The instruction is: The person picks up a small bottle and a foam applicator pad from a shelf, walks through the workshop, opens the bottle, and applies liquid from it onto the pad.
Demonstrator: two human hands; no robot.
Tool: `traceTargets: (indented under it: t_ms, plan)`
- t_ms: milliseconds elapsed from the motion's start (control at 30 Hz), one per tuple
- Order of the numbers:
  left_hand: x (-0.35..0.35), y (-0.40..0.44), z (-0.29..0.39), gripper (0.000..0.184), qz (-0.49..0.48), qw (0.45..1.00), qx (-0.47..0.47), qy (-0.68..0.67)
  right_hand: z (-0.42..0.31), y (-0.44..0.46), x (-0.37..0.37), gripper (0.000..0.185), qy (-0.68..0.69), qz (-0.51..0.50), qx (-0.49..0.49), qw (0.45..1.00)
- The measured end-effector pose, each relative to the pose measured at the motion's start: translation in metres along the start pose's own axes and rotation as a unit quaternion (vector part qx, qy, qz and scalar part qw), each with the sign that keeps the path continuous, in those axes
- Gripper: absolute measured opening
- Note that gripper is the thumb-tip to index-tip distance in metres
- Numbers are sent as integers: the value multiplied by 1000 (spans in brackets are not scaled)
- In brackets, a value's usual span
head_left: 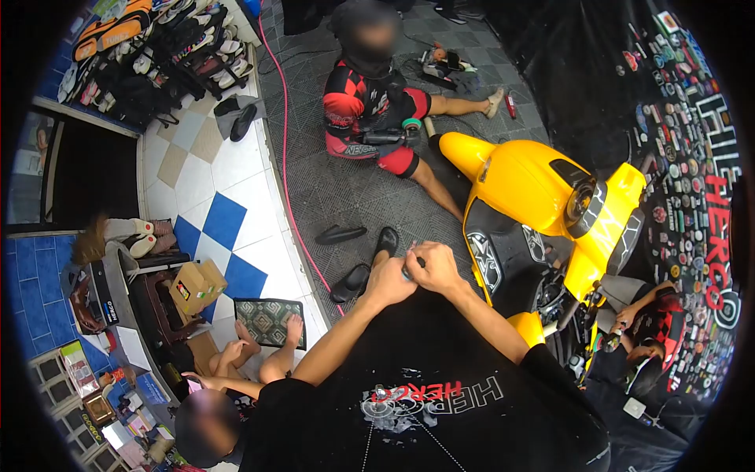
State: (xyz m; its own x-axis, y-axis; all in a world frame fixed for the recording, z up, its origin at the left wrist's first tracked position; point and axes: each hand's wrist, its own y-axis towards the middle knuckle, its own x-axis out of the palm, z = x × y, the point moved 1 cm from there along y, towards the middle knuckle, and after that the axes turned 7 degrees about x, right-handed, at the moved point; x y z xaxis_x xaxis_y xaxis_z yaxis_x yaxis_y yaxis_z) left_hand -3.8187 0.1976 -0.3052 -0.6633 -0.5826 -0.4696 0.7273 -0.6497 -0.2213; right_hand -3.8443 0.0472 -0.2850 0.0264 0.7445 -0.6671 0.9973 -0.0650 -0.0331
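Note:
Both of my hands are together in front of my black shirt, near the middle of the head view. My left hand point(392, 280) has its fingers curled in, and a small bluish bit shows between the hands. Beside it and touching it, my right hand point(433, 267) is closed, with a small dark piece at its fingers. What the hands hold is too small to name. To the right of them stands a yellow scooter point(523, 185).
A person point(358, 118) sits on the grey floor tiles with a tool. Another person point(657, 322) crouches beyond the scooter. At lower left a person point(208, 425) sits near a cardboard box point(197, 289). A pink hose point(285, 157) crosses the floor beside black sandals point(350, 283).

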Motion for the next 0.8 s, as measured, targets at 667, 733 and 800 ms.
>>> traceTargets:
  t_ms: [667, 733, 800]
  plan:
    - [-31, -10, -13, 27, -197, 876, -50, -438, -16, 22, 1, 27, 75, -75, -105, 989]
    - [-27, -9, -16, 28, -184, 911, -54, -364, -12, 21, 3, 27, 55, -62, -84, 993]
    - [-15, -6, -27, 30, -168, 941, -58, -289, -12, 21, 1, 27, 44, -61, -72, 995]
